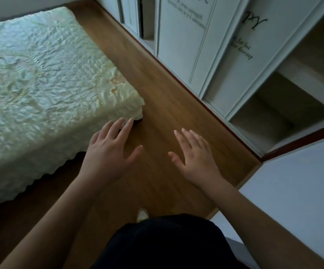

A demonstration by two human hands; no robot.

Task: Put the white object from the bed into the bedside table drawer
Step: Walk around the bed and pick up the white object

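A: Bedroom, wood floor [163, 105], bed [40, 84] at left under a pale quilted cover, white wardrobe [186, 45] along the right with open shelves.

B: Hands?

A: Left hand [108, 152] and right hand [194, 156] both held out over the floor, palms down, fingers spread, holding nothing. Left fingertips [131, 120] reach toward the bed's near corner; contact can't be told.

B: White object?

A: None visible. No separate item lies on the stretch of cover in view; if it's on the bed, it sits outside this frame or blends in with the cover.

B: Bedside table, drawer?

A: Neither in view.

B: Progress, then?

A: Judged to be at the very start. Nothing picked up, nothing stowed. Left to do: find the object, grasp it, get to the table, open the drawer if closed, drop it in.
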